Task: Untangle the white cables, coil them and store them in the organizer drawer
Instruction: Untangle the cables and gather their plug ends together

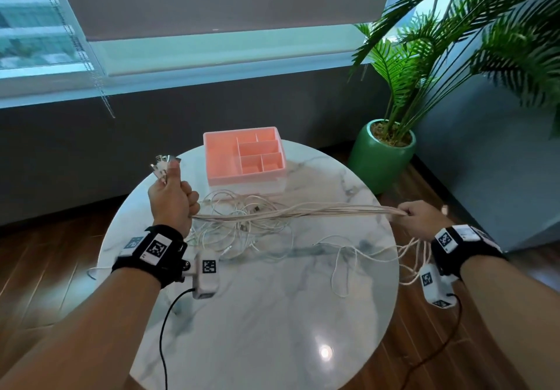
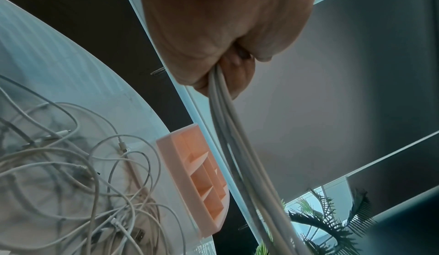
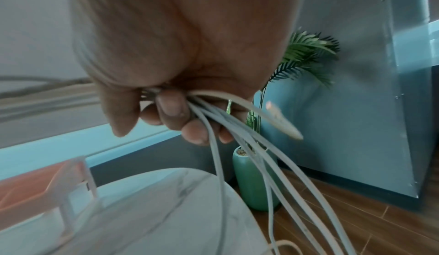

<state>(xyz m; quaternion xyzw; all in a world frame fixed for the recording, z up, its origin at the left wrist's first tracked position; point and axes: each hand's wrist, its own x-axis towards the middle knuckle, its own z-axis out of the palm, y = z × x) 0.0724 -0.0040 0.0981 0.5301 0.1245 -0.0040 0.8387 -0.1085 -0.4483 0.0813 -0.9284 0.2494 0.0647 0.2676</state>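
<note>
Head view is giving me the left hand [image 1: 173, 198] clenching a bundle of white cables [image 1: 291, 212], USB plugs [image 1: 163, 164] sticking up past the thumb. I'm seeing the right hand [image 1: 419, 218] gripping the same bundle, stretched between both hands above the marble table [image 1: 272, 314]. More cable is lying tangled on the tabletop beneath. I'm watching the pink organizer drawer [image 1: 245, 154] sitting at the table's far edge, its compartments holding nothing.
</note>
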